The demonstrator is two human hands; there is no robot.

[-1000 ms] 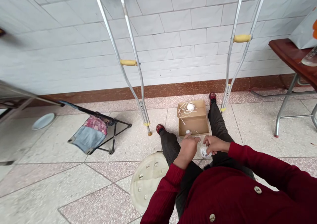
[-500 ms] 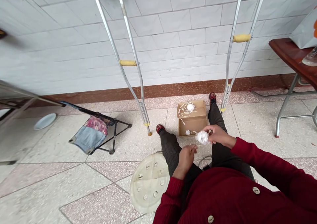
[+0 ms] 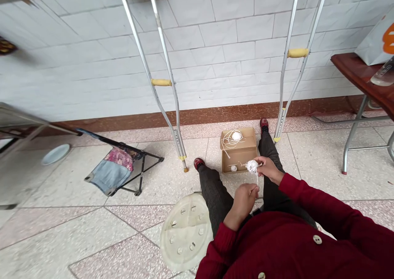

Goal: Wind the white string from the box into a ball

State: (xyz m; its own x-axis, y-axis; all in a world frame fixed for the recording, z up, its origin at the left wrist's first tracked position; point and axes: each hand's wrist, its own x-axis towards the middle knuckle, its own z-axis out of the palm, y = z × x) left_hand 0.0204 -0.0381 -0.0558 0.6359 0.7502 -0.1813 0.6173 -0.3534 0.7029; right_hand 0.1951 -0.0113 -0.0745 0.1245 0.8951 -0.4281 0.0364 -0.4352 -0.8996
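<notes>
I sit with my legs stretched out on the tiled floor. My right hand [image 3: 269,167] is closed around a small white ball of string [image 3: 252,166], held above my right thigh. A thin strand runs from the ball down to my left hand [image 3: 246,194], which pinches it over my lap. Between my feet lies an open cardboard box [image 3: 239,151] holding a loose coil of white string [image 3: 234,137] and a smaller white piece [image 3: 234,168].
Two aluminium crutches [image 3: 168,90] [image 3: 292,65] lean on the white tiled wall. A folding stool [image 3: 118,166] lies tipped at left near a plate [image 3: 55,154]. A pale plastic stool [image 3: 186,231] stands by my left thigh. A brown table [image 3: 365,75] is at right.
My right hand lifted the string ball from my lap and moved it forward toward the box. My left hand drew back toward my body, pulling the strand out between them.
</notes>
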